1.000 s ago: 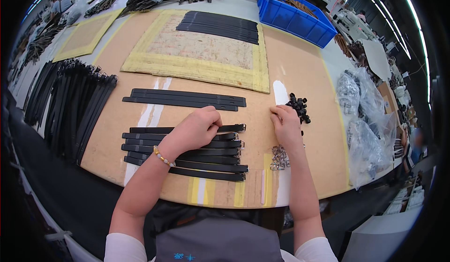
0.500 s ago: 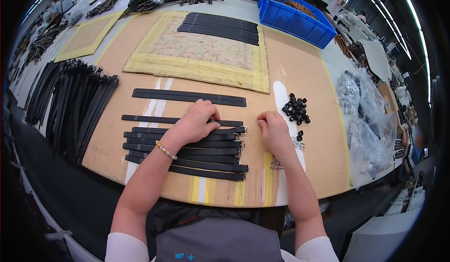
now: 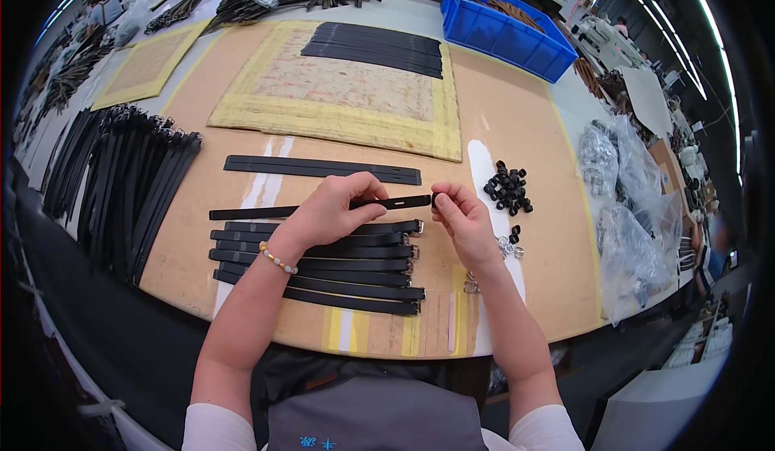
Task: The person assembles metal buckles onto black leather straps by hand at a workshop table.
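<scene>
My left hand (image 3: 343, 203) pinches a black strap (image 3: 266, 213) near its slotted right end, which is lifted off the table. At that end, my right hand (image 3: 458, 217) holds a small black loop (image 3: 435, 202) between thumb and fingers, right against the strap tip. Whether the loop is around the tip I cannot tell. Several black straps with metal buckles (image 3: 355, 279) lie in a row just below my left hand. Beyond it lie a few plain black straps (image 3: 323, 168) side by side. To the right of my right hand is a pile of black loops (image 3: 508, 187).
Silver buckles (image 3: 510, 248) lie beside my right wrist. A yellow-taped board (image 3: 339, 96) carries more black straps (image 3: 371, 48). A blue crate (image 3: 504, 39) stands at the far right. Buckled straps (image 3: 129, 177) are heaped at left, and clear plastic bags (image 3: 634, 225) lie at the right edge.
My left hand has lifted the strap's right end off the table. My right hand has moved up and left to the strap tip, and a black loop now shows in its fingers.
</scene>
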The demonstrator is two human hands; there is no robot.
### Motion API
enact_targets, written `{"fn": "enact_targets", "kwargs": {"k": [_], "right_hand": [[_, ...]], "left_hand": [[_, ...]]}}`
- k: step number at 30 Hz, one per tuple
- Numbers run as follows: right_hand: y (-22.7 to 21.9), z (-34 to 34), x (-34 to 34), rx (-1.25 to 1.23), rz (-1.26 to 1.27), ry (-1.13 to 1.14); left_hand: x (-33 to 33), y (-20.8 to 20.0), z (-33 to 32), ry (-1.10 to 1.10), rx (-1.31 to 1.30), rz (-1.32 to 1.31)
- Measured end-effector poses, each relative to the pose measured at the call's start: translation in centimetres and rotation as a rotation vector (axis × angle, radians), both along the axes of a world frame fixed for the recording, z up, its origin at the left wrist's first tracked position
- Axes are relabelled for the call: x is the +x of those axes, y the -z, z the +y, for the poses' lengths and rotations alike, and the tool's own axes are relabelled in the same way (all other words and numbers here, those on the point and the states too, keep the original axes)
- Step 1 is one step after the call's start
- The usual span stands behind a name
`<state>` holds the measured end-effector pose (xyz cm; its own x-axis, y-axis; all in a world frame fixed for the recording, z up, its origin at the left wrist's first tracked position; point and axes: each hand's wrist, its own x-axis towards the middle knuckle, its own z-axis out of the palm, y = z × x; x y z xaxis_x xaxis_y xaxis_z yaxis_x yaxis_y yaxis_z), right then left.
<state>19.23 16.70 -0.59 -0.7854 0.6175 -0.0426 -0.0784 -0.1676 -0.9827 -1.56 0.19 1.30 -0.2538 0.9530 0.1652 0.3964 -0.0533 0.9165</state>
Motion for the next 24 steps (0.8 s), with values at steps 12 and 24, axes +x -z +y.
{"fn": "enact_targets", "kwargs": {"k": [12,24], "right_hand": [[-0.9,-2.1,-0.4,-0.06,-0.063,-0.146],[-2.6,-0.5,0.8,0.146,-0.097,-0.05]], "left_hand": [[1.8,-0.5,-0.1,0.105,0.057,0.065],[2.0,-0.2,0.4,0.09,0.227,0.262]]}}
